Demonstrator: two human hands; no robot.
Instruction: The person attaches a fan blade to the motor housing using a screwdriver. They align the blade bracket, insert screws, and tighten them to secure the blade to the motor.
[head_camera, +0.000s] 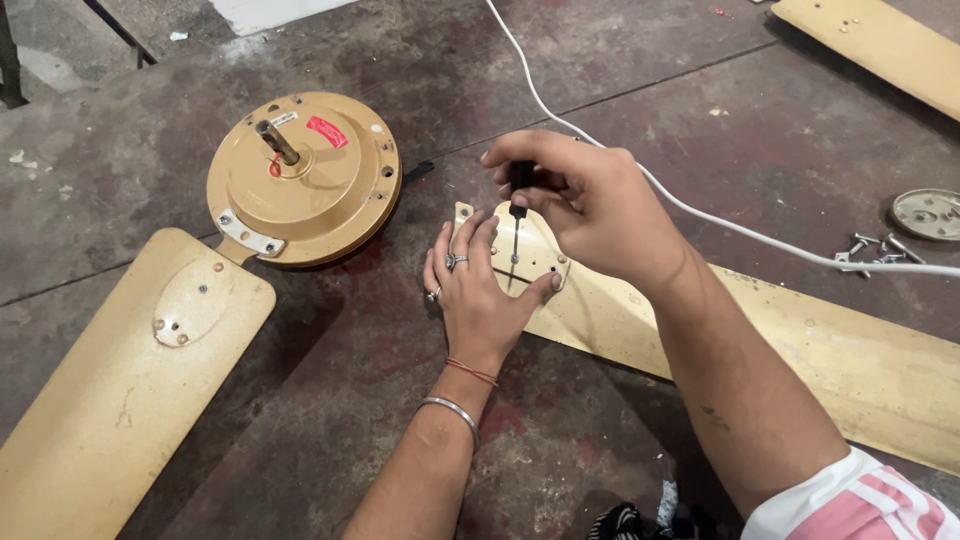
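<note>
On the stained, dark concrete floor (620, 110), seen from the head camera, a golden-tan ceiling fan lies in pieces. The loose fan blade (800, 350) stretches from the middle of the floor off to the right, flat, long and painted metal with a scuffed matte sheen; its rounded root end with small screw holes sits just right of the motor housing (303, 178).

The right hand (590, 200) is curled tight around the black handle of a screwdriver (517, 215), whose thin steel shaft stands nearly upright with its tip down on the blade's root end. The left hand (478, 295) lies flat with fingers spread and pressed on that same root end, the thumb stretched out beside the shaft; it wears rings, a red thread and a metal bangle.

The motor housing is a round, domed disc with a short shaft rising from its centre and a red sticker on top. A second blade (120, 390) is joined to its lower left edge by a pale bracket and runs toward the bottom left corner.

A white cable (720, 222) snakes from above the blade across to the right edge. Right of the blade's root, well apart, lie a few loose screws (870, 250) and a small round grey plate (928, 213). A third blade (880, 45) lies in the top right corner.
</note>
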